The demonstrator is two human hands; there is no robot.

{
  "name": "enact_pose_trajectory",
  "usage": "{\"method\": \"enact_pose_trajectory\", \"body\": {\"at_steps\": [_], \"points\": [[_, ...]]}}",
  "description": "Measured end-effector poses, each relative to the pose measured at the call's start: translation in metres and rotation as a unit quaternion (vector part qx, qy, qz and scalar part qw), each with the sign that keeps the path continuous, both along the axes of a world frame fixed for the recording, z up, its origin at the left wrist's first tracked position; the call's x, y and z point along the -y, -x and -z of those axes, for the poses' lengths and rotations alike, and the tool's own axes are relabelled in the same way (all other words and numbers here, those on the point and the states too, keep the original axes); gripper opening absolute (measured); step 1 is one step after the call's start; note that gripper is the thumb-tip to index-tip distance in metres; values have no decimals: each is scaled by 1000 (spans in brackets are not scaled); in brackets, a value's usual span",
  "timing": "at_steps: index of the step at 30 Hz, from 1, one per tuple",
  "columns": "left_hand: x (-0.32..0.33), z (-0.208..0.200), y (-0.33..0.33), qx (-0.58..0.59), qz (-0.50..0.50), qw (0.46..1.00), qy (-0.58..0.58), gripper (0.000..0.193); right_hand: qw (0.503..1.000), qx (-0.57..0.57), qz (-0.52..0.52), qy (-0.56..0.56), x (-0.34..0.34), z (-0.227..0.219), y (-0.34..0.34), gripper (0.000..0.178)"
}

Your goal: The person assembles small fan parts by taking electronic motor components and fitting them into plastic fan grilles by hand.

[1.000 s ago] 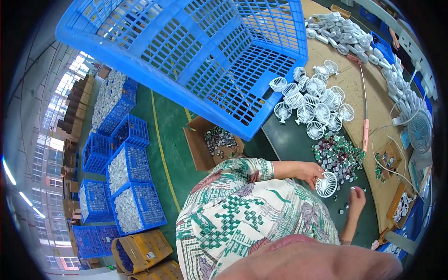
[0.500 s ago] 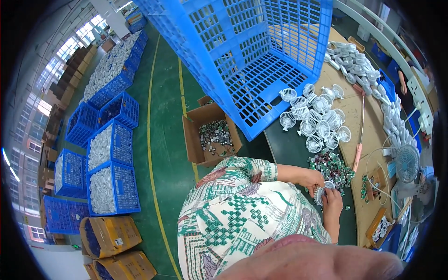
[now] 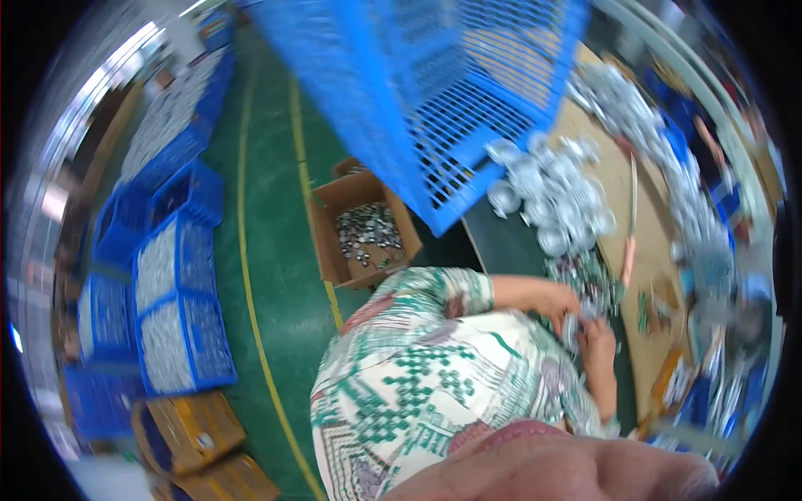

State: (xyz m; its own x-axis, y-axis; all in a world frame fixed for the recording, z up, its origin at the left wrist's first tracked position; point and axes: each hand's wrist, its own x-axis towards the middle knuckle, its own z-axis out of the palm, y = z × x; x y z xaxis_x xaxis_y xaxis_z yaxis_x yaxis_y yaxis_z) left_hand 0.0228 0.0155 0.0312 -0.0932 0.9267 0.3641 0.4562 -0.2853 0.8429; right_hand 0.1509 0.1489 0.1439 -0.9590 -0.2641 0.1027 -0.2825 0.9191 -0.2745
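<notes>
Both my hands meet over a small white round fan housing, its ribs smeared by motion. My left hand comes in from the left with its fingers closed on the housing's rim. On the other side, my right hand is closed against the same housing, fingertips bent down onto it. Whether a smaller part sits between the fingers cannot be made out. Just beyond the hands lies a heap of small green, dark and silvery parts. Farther off, several white ribbed fan housings are piled together.
A large blue plastic crate lies tipped beyond the pile. On the green floor at left, a cardboard box holds small parts; stacked blue crates hold white pieces. A pink-handled rod and a row of white parts lie at right.
The whole view has shifted and blurred, with the scene sliding slightly left. My hands stay together on the fan housing, at nearly the same place in the picture.
</notes>
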Motion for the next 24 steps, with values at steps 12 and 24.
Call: {"method": "enact_pose_trajectory", "body": {"at_steps": [12, 24], "points": [[27, -74, 1, 618, -42, 766, 174, 21, 987, -72, 39, 140, -5, -2, -12, 47], [6, -66, -10, 555, -112, 792, 229, 22, 994, -77, 20, 72, -13, 29, -17, 47]]}}
